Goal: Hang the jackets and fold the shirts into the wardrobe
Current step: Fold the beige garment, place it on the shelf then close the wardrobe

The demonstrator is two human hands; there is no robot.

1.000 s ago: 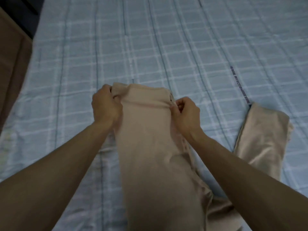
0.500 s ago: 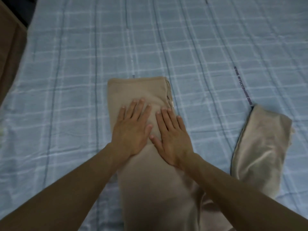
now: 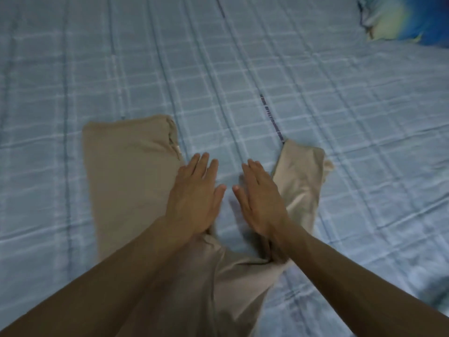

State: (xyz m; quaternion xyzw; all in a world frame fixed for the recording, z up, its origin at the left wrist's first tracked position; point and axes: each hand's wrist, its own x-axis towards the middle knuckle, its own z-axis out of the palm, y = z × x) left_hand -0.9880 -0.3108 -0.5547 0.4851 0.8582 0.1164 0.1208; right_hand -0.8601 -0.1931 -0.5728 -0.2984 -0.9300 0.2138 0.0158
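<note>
A beige shirt (image 3: 126, 181) lies on the bed, its body folded into a long strip running away from me. One sleeve (image 3: 301, 181) sticks out to the right. My left hand (image 3: 194, 195) is flat and open at the strip's right edge, partly over the bedsheet. Flat and open too, my right hand (image 3: 260, 200) hovers between the strip and the sleeve, its outer edge next to the sleeve. Neither hand grips anything. My forearms hide the shirt's near end.
A light blue checked bedsheet (image 3: 315, 81) covers the whole bed. At the far right corner lies a blue and yellow pillow (image 3: 408, 18).
I laid the folded end down on the bed and pressed it flat with both palms. Both hands have since slid right, off the strip toward the sleeve. The camera turned right.
</note>
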